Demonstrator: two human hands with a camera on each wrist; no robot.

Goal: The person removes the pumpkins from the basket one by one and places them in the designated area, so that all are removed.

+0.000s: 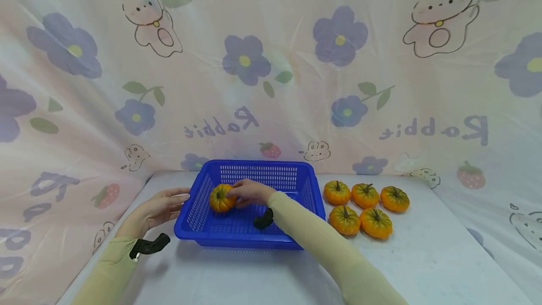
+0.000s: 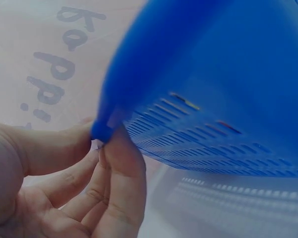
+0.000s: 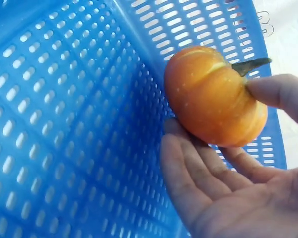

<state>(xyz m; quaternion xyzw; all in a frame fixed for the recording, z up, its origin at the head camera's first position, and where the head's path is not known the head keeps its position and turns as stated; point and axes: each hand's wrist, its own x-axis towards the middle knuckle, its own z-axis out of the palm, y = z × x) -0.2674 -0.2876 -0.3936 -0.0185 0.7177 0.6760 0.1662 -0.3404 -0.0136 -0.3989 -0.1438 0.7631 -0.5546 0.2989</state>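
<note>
A small orange pumpkin (image 1: 221, 198) with a dark stem is inside the blue plastic basket (image 1: 250, 236), near its left wall. My right hand (image 1: 250, 191) holds this pumpkin, the thumb on top by the stem and the fingers beneath, as the right wrist view shows (image 3: 238, 188). At the basket's left side, my left hand (image 1: 158, 208) pinches the rim between thumb and forefinger; the left wrist view shows this grip (image 2: 84, 183) on the blue rim (image 2: 134, 64) up close.
To the right of the basket, several more pumpkins (image 1: 345, 220) stand in two rows on the white table (image 1: 432, 258). A curtain (image 1: 292, 93) printed with rabbits and flowers hangs behind the table and at its sides.
</note>
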